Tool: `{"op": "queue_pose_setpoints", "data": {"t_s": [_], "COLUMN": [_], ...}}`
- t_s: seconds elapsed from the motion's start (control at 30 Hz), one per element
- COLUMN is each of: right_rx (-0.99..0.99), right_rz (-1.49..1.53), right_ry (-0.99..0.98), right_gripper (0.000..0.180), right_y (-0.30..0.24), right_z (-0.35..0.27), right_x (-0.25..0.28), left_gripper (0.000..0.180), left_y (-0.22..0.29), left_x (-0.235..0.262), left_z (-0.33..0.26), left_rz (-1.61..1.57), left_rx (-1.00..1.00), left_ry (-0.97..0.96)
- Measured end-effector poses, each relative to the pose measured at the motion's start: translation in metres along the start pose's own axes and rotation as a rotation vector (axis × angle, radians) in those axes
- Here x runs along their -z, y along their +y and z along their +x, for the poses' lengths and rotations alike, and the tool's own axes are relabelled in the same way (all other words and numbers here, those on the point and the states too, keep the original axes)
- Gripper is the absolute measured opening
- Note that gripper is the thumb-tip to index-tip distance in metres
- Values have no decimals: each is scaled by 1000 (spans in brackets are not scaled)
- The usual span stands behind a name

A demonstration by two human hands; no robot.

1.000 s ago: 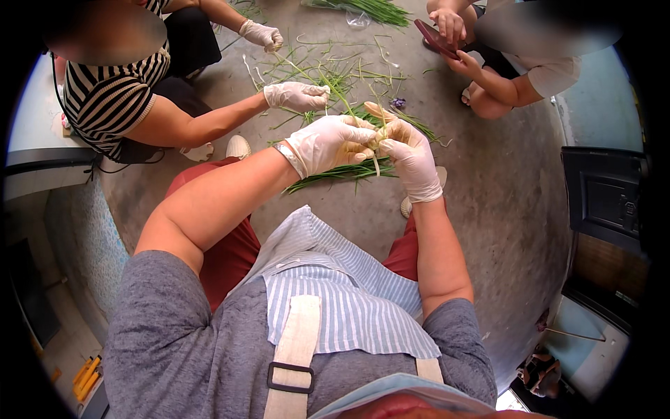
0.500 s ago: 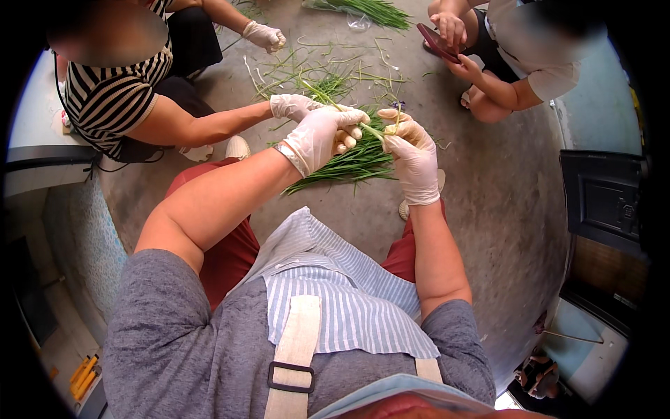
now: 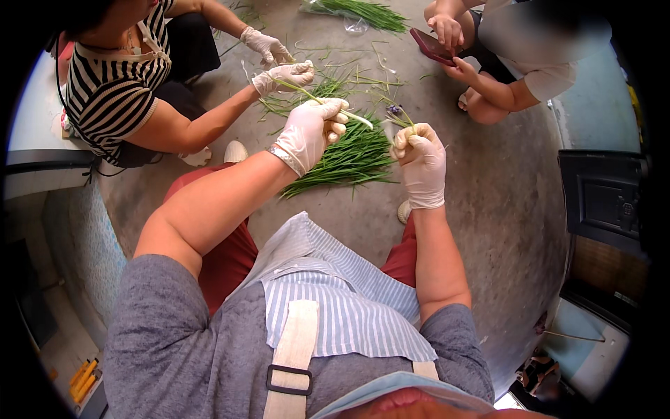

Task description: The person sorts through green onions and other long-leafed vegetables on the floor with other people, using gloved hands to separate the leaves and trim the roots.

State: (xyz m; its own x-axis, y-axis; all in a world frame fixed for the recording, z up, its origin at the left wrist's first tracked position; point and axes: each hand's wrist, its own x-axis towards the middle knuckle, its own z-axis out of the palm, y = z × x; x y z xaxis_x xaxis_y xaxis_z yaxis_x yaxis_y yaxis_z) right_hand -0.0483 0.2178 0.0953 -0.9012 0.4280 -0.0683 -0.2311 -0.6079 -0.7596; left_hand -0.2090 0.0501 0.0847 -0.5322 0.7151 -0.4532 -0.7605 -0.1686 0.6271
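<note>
My left hand [image 3: 315, 134], in a white glove, is closed around a thin green chive stalk [image 3: 354, 116] whose white lower end sticks out to the right. To its right, my gloved right hand [image 3: 423, 155] pinches limp yellowish-green strips of peeled leaf [image 3: 407, 122], with a dark purple speck near their far end. The two hands are apart. Below them on the concrete floor lies a thick heap of green chives [image 3: 351, 162], partly hidden behind the left hand.
Loose stalks and trimmings [image 3: 335, 85] are strewn beyond the heap. A bagged green bundle [image 3: 356, 14] lies at the far side. At left, a gloved co-worker's hands [image 3: 283, 78] work on stalks. At far right, another person holds a dark red phone [image 3: 431, 47].
My hands have drawn apart; the stalk stays in the left and the leaf strips come away in the right. The co-worker's two gloved hands have come together.
</note>
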Motion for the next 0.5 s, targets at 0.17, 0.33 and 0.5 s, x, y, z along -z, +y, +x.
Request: {"op": "queue_pose_setpoints", "data": {"t_s": [0.17, 0.33, 0.5], "right_rx": [58, -39, 49], "right_rz": [-52, -452, -795], "right_ry": [117, 301, 585], "right_gripper": [6, 8, 28], "right_y": [-13, -16, -38], "right_z": [-4, -2, -7], "right_x": [7, 25, 80], "left_gripper": [14, 14, 13], "left_y": [6, 3, -5], "left_x": [2, 0, -7], "left_z": [2, 0, -3], "left_rz": [-45, -40, 110], "left_rx": [-31, 1, 40], "left_ry": [22, -12, -94]}}
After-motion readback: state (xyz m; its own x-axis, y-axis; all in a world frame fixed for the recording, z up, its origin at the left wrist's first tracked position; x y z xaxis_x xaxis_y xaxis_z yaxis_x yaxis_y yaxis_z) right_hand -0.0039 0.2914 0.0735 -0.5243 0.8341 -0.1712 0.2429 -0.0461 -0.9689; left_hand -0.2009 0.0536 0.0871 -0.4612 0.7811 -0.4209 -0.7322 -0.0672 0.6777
